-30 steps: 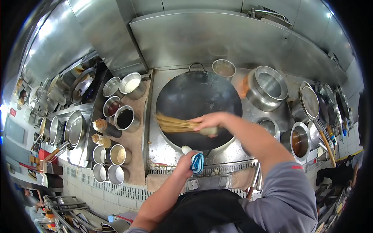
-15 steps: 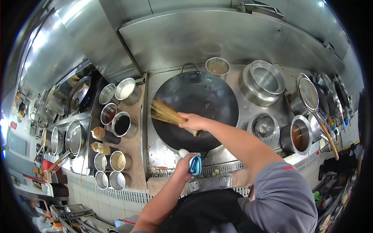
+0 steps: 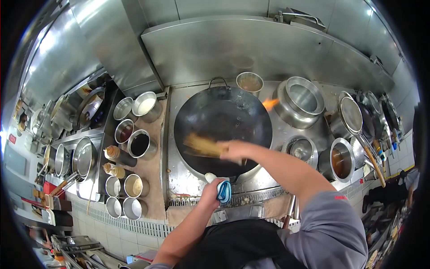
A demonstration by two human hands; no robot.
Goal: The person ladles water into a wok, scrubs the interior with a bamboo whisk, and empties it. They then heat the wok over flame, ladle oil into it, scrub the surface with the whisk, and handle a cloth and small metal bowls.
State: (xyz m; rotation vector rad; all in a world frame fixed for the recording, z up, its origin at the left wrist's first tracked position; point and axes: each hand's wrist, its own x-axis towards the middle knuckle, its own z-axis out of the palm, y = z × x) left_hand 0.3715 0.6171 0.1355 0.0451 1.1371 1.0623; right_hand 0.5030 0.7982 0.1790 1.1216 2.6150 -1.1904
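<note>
A large black wok (image 3: 219,112) sits on the steel range in front of me. My right hand (image 3: 235,150) is closed round a bamboo wok brush (image 3: 201,145), whose bristles are motion-blurred over the near left part of the bowl. At the wok's near edge, my left hand (image 3: 210,193) is closed on a folded cloth (image 3: 224,192), white with blue stripes. Whether the cloth wraps a wok handle is hidden by my fingers.
An orange flame (image 3: 270,104) shows at the wok's right rim, beside a stacked pot (image 3: 295,112). A metal container (image 3: 250,83) stands behind. Sauce bottles (image 3: 118,156) and several seasoning pots (image 3: 142,144) line the left; a perforated strainer (image 3: 301,149) and broth pot (image 3: 341,161) are right.
The brush and my right hand have moved right and down within the wok. A flame now shows at the wok's right side. My left hand stays on the cloth.
</note>
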